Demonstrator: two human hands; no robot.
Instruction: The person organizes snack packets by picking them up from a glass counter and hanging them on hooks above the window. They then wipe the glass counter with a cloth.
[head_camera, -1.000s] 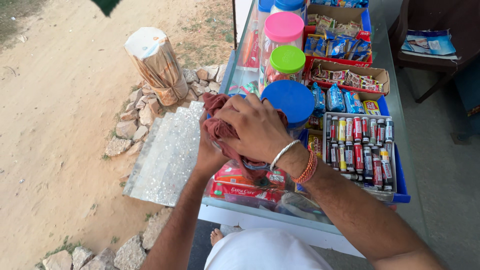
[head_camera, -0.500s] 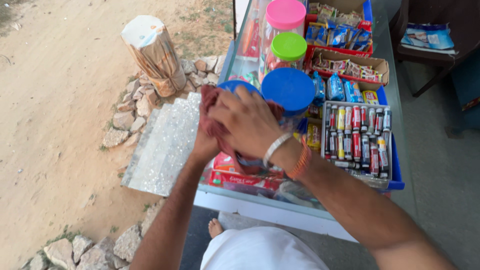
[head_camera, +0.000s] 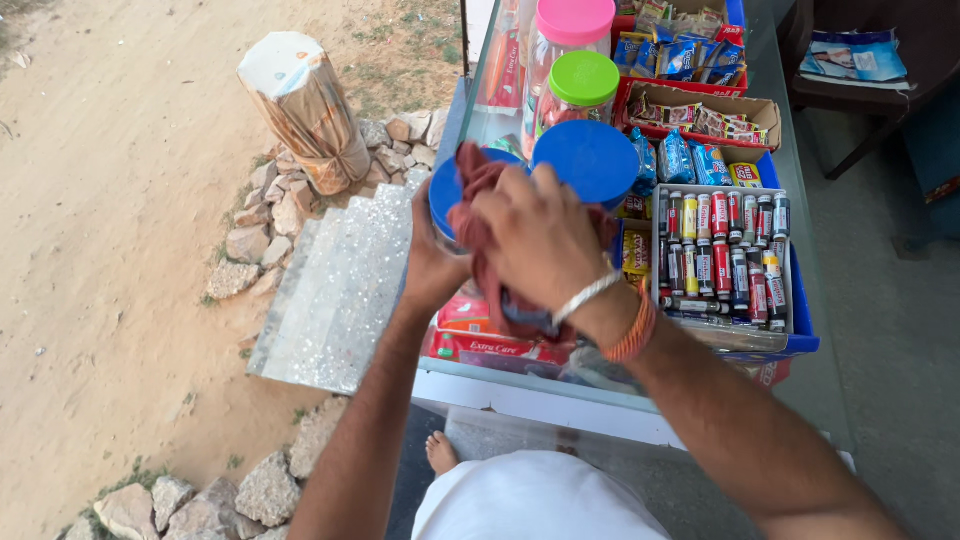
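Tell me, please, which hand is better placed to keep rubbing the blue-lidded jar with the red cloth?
Probably the right hand: it lies on the red cloth over the blue-lidded jar, while the left hand grips the jar's side.

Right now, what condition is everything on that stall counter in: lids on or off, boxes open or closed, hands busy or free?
Left hand: gripping the jar.
Right hand: pressing the red cloth.
Held jar's blue lid: on, partly under the cloth.
Second blue lid: on.
Green lid: on.
Pink lid: on.
Box of small tubes: open, full.
Cardboard box: open.
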